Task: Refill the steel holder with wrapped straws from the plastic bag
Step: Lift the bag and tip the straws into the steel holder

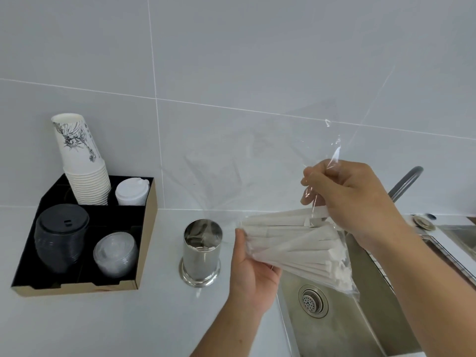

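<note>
Where both hands grip, plastic bag barely shows.

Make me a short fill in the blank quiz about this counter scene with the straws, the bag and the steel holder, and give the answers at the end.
1. The wrapped straws sit inside a clear ____ bag.
2. The steel holder stands on the counter between the black organizer tray and the ____.
3. The right hand grips the bag while the ____ hand supports the straws from below.
4. The stack of paper cups stands in the tray's ____ row.

Answers: plastic; sink; left; back

Steel holder stands between tray left and sink right.
</note>
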